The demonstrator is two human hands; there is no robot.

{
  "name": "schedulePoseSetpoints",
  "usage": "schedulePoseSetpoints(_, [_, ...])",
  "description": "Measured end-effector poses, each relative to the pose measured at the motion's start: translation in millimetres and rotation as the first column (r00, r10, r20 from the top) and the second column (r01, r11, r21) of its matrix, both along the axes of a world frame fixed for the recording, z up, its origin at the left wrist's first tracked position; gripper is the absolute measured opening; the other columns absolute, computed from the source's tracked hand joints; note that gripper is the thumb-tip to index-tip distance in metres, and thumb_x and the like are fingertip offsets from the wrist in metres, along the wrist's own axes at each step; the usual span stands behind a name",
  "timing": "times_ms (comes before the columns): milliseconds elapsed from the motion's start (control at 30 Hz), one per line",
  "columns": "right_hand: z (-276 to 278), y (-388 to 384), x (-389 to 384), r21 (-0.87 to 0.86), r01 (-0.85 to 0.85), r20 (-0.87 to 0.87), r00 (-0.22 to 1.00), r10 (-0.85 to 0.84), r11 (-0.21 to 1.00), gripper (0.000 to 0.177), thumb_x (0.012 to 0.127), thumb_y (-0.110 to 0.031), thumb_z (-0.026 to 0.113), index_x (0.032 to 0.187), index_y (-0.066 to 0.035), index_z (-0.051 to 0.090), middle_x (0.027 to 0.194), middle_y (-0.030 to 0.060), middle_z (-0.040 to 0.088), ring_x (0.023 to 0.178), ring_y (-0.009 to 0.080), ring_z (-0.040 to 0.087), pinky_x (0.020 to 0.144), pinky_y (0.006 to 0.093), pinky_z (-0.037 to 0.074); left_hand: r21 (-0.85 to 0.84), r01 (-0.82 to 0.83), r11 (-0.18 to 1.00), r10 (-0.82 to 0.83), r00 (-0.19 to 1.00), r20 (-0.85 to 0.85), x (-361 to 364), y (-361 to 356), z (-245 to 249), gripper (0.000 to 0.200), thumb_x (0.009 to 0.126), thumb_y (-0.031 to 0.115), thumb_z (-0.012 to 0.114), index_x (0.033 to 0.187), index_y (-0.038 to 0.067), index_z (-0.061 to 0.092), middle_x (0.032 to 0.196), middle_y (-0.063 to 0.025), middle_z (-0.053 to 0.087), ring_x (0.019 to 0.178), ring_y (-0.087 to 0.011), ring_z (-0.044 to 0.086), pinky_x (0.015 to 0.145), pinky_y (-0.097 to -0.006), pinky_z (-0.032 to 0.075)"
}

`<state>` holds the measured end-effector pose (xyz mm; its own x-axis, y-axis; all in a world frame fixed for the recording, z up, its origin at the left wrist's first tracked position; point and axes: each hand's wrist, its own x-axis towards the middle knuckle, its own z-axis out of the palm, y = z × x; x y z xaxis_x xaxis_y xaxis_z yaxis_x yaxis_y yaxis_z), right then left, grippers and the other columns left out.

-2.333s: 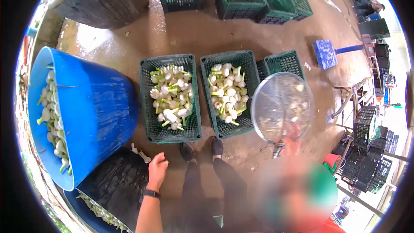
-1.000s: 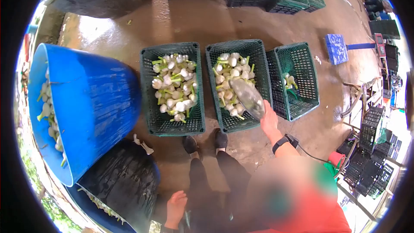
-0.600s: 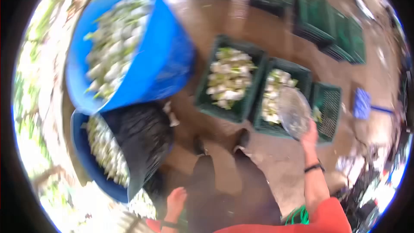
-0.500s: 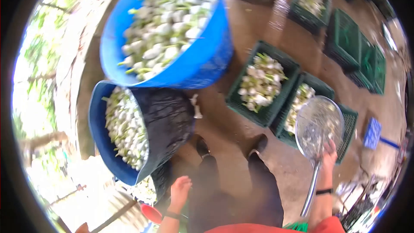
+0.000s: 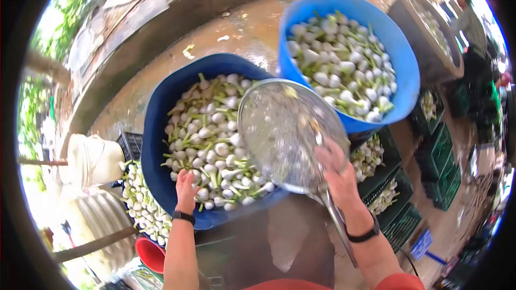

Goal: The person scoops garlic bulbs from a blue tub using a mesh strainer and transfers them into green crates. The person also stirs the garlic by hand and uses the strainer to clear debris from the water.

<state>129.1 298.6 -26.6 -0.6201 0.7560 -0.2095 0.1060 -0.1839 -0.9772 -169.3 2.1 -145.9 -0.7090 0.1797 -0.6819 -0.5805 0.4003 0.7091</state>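
A round metal strainer (image 5: 293, 129) with a long handle hangs over the right side of a dark blue tub (image 5: 157, 123), which is full of white bulbs with green stems (image 5: 207, 134). My right hand (image 5: 336, 169) is closed on the strainer near the point where its handle joins the rim. At the near left edge of the same tub, my left hand (image 5: 185, 190) is held over the bulbs with its fingers apart and nothing in them. The strainer's mesh looks blurred, with small bits on it.
A bright blue tub (image 5: 411, 83) of bulbs stands behind the strainer. Green crates (image 5: 406, 220) are at the right, near a blue brush (image 5: 422, 244). A red bowl (image 5: 150, 255) and white bucket (image 5: 94, 160) are at the left. Another person (image 5: 472, 27) stands at the far right.
The view has turned left toward the tubs. My right hand has carried the strainer from above the green crates to over the dark blue tub. My left hand is now at that tub's edge.
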Motion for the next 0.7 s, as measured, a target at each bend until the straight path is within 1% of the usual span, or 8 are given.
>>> schedulePoseSetpoints(67, [-6,16,-81,0.466,-0.185,0.271,0.961,0.06,0.865,0.066,0.072,0.009,0.043,0.137,0.004,0.032,0.134,0.0201,0.045,0.126,0.0341,0.042,0.107,0.038,0.03,-0.095,-0.053,0.994,0.057,0.997,0.044,-34,-14,-17,0.068,0.086,0.038,0.059,0.142,0.017,0.026,0.141,-0.0068,0.036,0.131,-0.0244,0.032,0.098,-0.0509,0.034])
schedulePoseSetpoints(167, [-43,36,-156,0.729,-0.331,0.434,0.9,-0.03,0.599,0.07,0.068,0.013,0.039,0.137,0.003,0.033,0.132,0.0257,0.044,0.124,0.0398,0.041,0.106,0.0391,0.031,-0.155,-0.138,0.978,0.153,0.984,0.089,-66,-26,-37,0.076,0.084,0.045,0.059,0.144,0.02,0.022,0.148,-0.0086,0.027,0.134,-0.0321,0.026,0.1,-0.0573,0.03])
schedulePoseSetpoints(300, [-59,45,-210,0.388,-0.424,0.744,0.669,-0.005,0.818,0.073,0.071,0.011,0.045,0.139,-0.015,0.037,0.129,0.0189,0.05,0.115,0.0368,0.05,0.1,0.0401,0.039,-0.223,-0.236,0.946,0.274,0.948,0.162,-80,-32,-68,0.082,0.082,0.05,0.059,0.146,0.023,0.017,0.15,-0.0085,0.023,0.135,-0.0344,0.024,0.1,-0.0605,0.028])
schedulePoseSetpoints(367, [-99,48,-210,0.398,-0.462,0.744,0.668,0.016,0.792,0.073,0.071,0.01,0.045,0.138,-0.016,0.037,0.126,0.019,0.053,0.114,0.0367,0.051,0.099,0.0402,0.039,-0.309,-0.228,0.924,0.298,0.932,0.204,-81,-21,-74,0.092,0.079,0.057,0.06,0.148,0.022,0.012,0.151,-0.0112,0.019,0.136,-0.0356,0.021,0.102,-0.0589,0.025])
schedulePoseSetpoints(400, [-124,49,-209,0.411,-0.472,0.732,0.681,0.027,0.78,0.072,0.071,0.009,0.045,0.138,-0.018,0.038,0.123,0.019,0.055,0.113,0.0366,0.053,0.097,0.0404,0.04,-0.334,-0.17,0.927,0.212,0.973,0.094,-81,-50,-154,0.102,0.075,0.062,0.062,0.149,0.019,0.007,0.152,-0.0134,0.016,0.137,-0.0347,0.019,0.106,-0.0534,0.025])
schedulePoseSetpoints(500, [-175,39,-221,0.181,-0.417,0.794,0.597,0.118,0.891,0.062,0.073,0.01,0.043,0.132,-0.007,0.046,0.121,0.0153,0.058,0.112,0.027,0.055,0.095,0.0322,0.041,-0.254,-0.286,0.924,0.34,0.918,0.205,-81,-1,-102,0.108,0.072,0.063,0.064,0.149,0.018,0.003,0.152,-0.0144,0.014,0.138,-0.0312,0.019,0.109,-0.0444,0.023])
schedulePoseSetpoints(600, [-280,34,-210,-0.036,-0.308,0.676,0.693,0.25,0.951,0.053,0.074,0.007,0.048,0.126,-0.005,0.052,0.108,0.0116,0.062,0.099,0.0222,0.058,0.087,0.0322,0.044,-0.218,-0.3,0.929,0.344,0.916,0.207,-76,-5,-150,0.115,0.071,0.064,0.065,0.148,0.012,-0.002,0.152,-0.0154,0.011,0.138,-0.0283,0.02,0.109,-0.0392,0.024])
schedulePoseSetpoints(700, [-285,25,-222,-0.246,-0.279,0.677,0.636,0.37,0.928,0.042,0.075,0.004,0.05,0.116,0.0,0.056,0.097,0.0107,0.062,0.089,0.0225,0.059,0.077,0.0381,0.048,-0.229,-0.198,0.953,0.236,0.96,0.153,-64,13,-162,0.11,0.073,0.066,0.06,0.147,0.003,0.008,0.15,-0.0199,0.019,0.136,-0.0294,0.025,0.108,-0.038,0.027])
